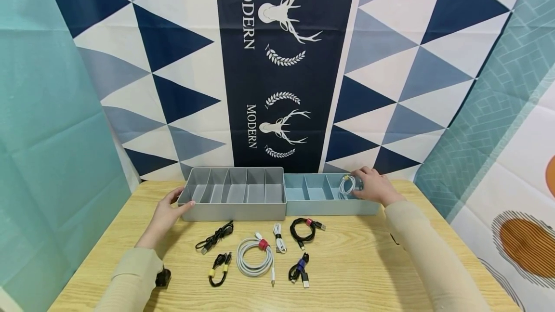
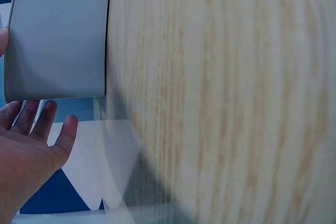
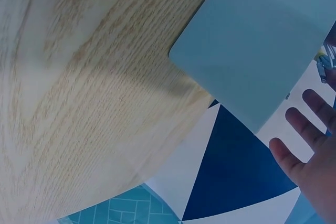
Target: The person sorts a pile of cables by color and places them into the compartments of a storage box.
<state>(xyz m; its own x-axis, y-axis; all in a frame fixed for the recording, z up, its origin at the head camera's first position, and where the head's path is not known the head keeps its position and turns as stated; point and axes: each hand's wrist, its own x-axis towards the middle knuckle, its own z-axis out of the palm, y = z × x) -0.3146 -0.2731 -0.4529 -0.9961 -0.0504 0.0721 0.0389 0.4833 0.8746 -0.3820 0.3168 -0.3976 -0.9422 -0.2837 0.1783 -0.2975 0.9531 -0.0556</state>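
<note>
My right hand (image 1: 375, 187) pinches a coiled white cable (image 1: 342, 188) with a yellow tie over the right end of the light blue divided box (image 1: 331, 208). Part of that cable (image 3: 322, 72) shows at the edge of the right wrist view, and the other fingers spread beside the box's end. At the far left, my left hand (image 1: 162, 215) touches the left end of the grey divided box (image 1: 234, 212). Its thumb lies at the front rim and its fingers extend along the end wall, fairly straight in the left wrist view. The two boxes stand side by side.
Several tied cables lie before the boxes: a black cable (image 1: 214, 239), a black one with yellow ties (image 1: 212, 273), a large white coil (image 1: 240, 259), a small white bundle (image 1: 279, 240), a red-tied black cable (image 1: 294, 230) and a blue-tied black cable (image 1: 299, 267). Patterned cloth hangs behind.
</note>
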